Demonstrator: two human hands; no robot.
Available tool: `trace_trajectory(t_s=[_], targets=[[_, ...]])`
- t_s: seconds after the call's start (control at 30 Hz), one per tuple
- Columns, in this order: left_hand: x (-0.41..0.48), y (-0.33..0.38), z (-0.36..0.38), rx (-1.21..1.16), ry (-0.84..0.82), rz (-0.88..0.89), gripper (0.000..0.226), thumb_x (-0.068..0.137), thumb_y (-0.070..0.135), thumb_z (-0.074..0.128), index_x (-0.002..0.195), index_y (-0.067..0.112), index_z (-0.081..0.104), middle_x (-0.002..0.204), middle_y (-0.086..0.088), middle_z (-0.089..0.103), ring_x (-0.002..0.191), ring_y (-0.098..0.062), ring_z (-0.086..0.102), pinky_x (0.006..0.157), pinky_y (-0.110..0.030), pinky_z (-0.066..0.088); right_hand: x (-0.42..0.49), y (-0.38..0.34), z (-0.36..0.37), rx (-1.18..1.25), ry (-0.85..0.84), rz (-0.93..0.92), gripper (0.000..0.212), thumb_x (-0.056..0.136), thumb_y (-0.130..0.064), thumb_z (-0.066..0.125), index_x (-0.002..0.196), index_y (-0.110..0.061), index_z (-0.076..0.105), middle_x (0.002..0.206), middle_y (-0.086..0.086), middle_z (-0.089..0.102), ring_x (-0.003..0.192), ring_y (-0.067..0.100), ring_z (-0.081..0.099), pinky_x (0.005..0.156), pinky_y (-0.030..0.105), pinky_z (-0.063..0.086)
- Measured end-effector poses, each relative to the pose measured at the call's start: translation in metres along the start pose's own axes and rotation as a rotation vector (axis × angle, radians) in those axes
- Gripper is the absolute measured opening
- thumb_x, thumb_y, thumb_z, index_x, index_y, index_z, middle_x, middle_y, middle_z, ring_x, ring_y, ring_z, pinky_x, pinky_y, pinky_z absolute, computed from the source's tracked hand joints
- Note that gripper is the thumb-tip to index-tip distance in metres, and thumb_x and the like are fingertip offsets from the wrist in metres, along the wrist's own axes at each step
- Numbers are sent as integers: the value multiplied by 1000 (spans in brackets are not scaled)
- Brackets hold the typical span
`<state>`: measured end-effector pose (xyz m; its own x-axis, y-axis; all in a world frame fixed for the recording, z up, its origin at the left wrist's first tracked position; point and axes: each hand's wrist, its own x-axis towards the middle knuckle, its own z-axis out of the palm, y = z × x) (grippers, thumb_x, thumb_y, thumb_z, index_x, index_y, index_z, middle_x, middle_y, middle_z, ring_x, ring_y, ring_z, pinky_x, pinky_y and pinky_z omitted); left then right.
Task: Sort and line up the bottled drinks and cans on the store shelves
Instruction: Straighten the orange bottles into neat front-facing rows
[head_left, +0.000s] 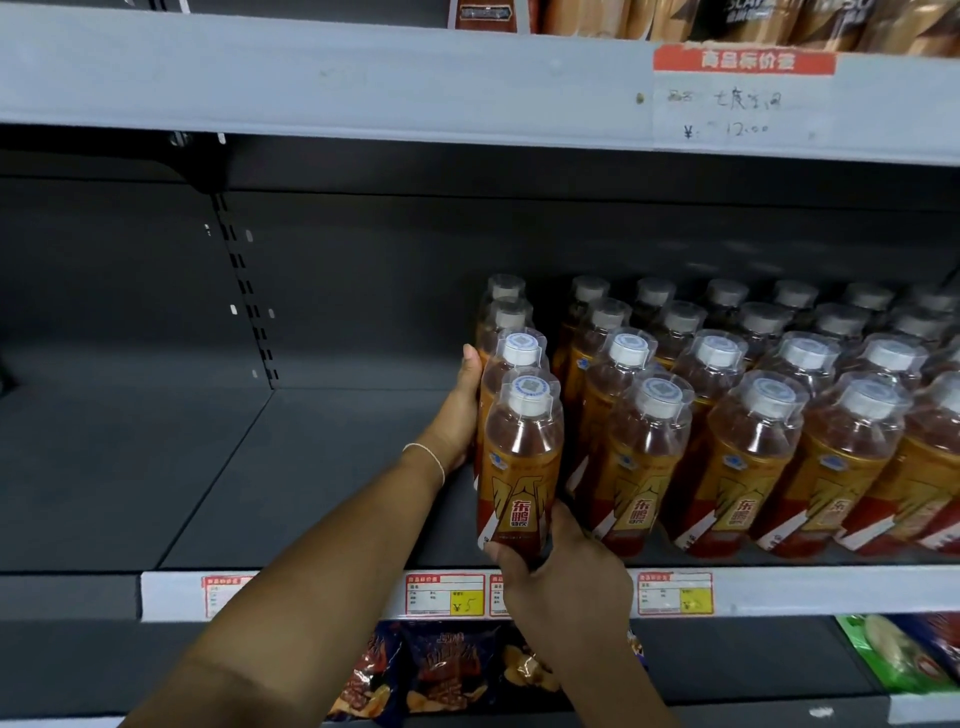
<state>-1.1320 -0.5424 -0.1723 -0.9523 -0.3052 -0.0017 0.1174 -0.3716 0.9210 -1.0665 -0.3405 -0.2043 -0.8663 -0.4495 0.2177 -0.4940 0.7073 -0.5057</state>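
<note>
The right hand (563, 571) curls around the base of the front bottle (522, 462) at the shelf (311, 467) edge and the flat left hand (457, 415) presses its row (511, 317) from nine o'clock, so a hard push toward three o'clock may tip these tall bottles.

Dim overall; light comes from above and in front. The upper shelf (311, 78) front catches it and reads pale grey. Below it, deep shadow covers the back panel (363, 260) and shelf floor (311, 467). The front bottle (519, 457) is the sharpest thing, with small highlights on the caps (527, 395) and clear shoulders. The rear bottles (727, 296) go dark and soft, and the right-edge ones are smeared. Wide-angle bend: shelf edges bow, worst at the corners. The price tag (743, 93) handwriting is barely legible (printed tags (444, 595) unreadable). The snack bags (431, 670) are dim with slight foil glare. The left forearm (322, 571) is soft.
</note>
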Motion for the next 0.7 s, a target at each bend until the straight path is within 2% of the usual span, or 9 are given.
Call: trace_trajectory(t_s=[0.3, 0.47, 0.53, 0.6, 0.7], targets=[[9, -6, 8, -15, 3, -15, 78, 94, 71, 12, 95, 33, 79, 98, 2, 76, 92, -10, 72, 76, -24, 56, 2, 10, -6, 19, -16, 1, 70, 84, -72, 53, 138, -29, 43, 112, -11, 66, 102, 12, 65, 84, 26, 49], [9, -6, 14, -58, -11, -42, 81, 94, 71, 10, 91, 29, 80, 111, 6, 64, 87, -9, 72, 75, -24, 56, 3, 13, -6, 25, 7, -4, 70, 84, -72, 54, 137, -28, 44, 113, -12, 66, 103, 11, 65, 84, 26, 50], [10, -7, 15, -62, -9, -46, 81, 94, 71, 11, 91, 30, 80, 106, -1, 73, 89, -11, 72, 76, -25, 56, 3, 14, -6, 29, 10, -1, 68, 83, -72, 55, 134, -28, 47, 113, -12, 66, 102, 11, 65, 84, 26, 50], [12, -7, 16, -53, 2, -58, 80, 93, 72, 11, 90, 32, 80, 97, 1, 76, 91, -11, 72, 77, -26, 57, 3, 15, -6, 27, 16, 3, 66, 83, -72, 55, 131, -28, 48, 111, -12, 67, 101, 11, 66, 82, 26, 50], [16, -10, 17, -76, -4, -77, 79, 93, 72, 11, 90, 33, 80, 96, 2, 76, 91, -11, 72, 77, -26, 57, 3, 17, -6, 19, 33, -3, 63, 83, -72, 56, 127, -28, 51, 108, -12, 68, 98, 11, 66, 79, 25, 49]])
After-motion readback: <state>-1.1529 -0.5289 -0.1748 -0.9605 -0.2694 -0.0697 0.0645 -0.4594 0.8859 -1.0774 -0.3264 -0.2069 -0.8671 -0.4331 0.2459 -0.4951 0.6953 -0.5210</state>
